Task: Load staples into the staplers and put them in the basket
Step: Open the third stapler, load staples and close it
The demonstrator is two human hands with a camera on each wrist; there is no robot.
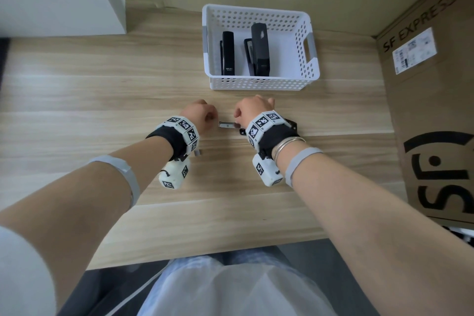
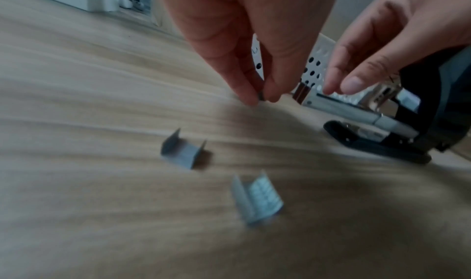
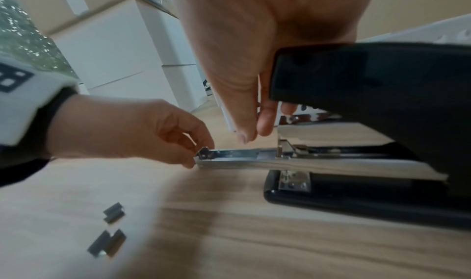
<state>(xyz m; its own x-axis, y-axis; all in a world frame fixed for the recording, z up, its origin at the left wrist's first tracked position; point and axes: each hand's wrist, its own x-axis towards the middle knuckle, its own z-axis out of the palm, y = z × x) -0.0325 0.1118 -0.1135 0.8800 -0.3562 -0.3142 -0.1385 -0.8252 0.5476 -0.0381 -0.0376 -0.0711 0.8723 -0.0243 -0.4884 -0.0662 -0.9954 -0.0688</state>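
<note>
1. Wooden table (image 1: pixel 102 100), person seated at its near edge, both forearms reaching in, marker-covered camera bands on both wrists.
2. White perforated basket (image 1: pixel 259 83) sits at the far side of the table, just beyond the hands. Two black staplers inside, side by side: slimmer one (image 1: pixel 228 52) on the left, bulkier one (image 1: pixel 260 50) on the right.
3. Third black stapler (image 3: pixel 369 142) stands on the table under the right hand, base flat, black top cover raised, metal staple tray (image 3: pixel 242 158) sticking out toward the left hand.
4. Left hand (image 1: pixel 198 115): thumb and forefinger pressed together, pinching a small dark piece (image 2: pixel 261 97) right at the open end of the tray. Piece mostly hidden by the fingertips, so can't confirm it's a staple strip. Remaining fingers curled in.
5. Right hand (image 1: pixel 252 111): over the stapler, fingertips pointing down just above the tray, close to the raised cover. Whether it actually grips the stapler, can't tell; cover blocks the wrist view and the wrist band blocks the head view.
6. Two loose staple strips on the table near the left wrist, lying legs-up: one (image 2: pixel 183 152) farther from the camera, one (image 2: pixel 256 198) closer. Near each other, not touching, well apart from the stapler.
7. Brown cardboard box (image 1: pixel 433 84) printed "SF EXPRESS" stands along the right edge of the table.
</note>
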